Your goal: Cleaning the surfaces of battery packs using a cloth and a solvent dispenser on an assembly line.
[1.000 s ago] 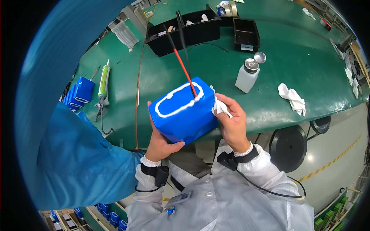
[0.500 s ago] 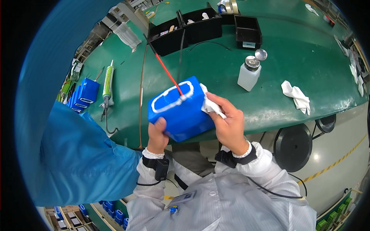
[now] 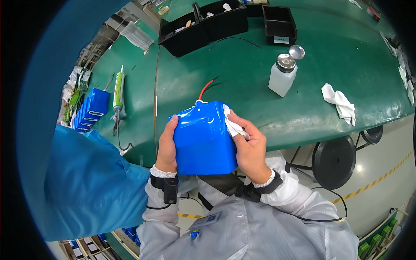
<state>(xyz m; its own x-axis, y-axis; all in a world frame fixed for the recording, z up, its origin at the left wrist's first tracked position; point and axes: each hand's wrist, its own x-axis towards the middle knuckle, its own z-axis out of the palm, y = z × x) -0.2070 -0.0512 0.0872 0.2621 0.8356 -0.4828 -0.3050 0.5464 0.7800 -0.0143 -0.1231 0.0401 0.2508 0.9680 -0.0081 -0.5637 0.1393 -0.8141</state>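
A blue shrink-wrapped battery pack [image 3: 203, 139] is held upright in front of my chest, its broad blue side facing me, red and black wires [image 3: 206, 88] sticking out of its far end. My left hand [image 3: 166, 145] grips its left side. My right hand [image 3: 248, 145] clasps its right side and presses a small white cloth [image 3: 234, 126] against the wrap near the top corner.
On the green bench [image 3: 242, 99] stand a white dispenser bottle [image 3: 282, 73], a crumpled white wipe [image 3: 339, 100], black bins [image 3: 208, 26], a sealant tube [image 3: 118, 89] and more blue packs [image 3: 92, 108]. A person's blue sleeve [image 3: 82, 182] fills the left. A round stool [image 3: 337, 161] sits below.
I have tipped the pack from showing its white-rimmed end to showing its plain blue side, and brought it lower and closer to my chest. The cloth stays at its right edge.
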